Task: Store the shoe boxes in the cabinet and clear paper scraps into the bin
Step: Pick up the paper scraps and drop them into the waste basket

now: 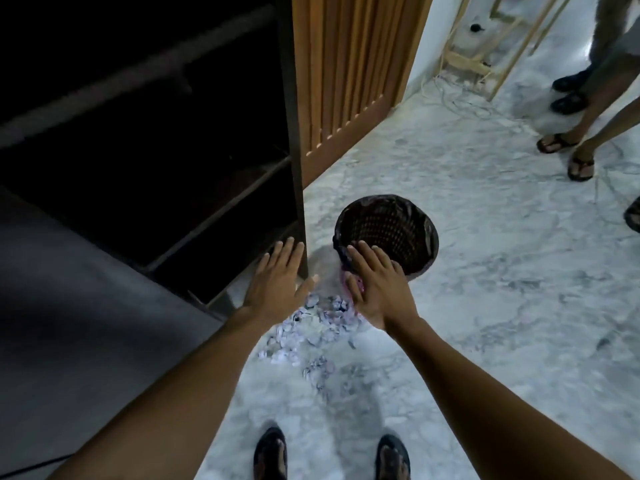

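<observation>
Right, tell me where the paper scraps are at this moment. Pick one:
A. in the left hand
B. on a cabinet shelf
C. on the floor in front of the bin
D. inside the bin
C: the paper scraps lie in a loose pile on the marble floor, just on the near side of the bin, under and between the left hand and the right hand, both spread open.
</observation>
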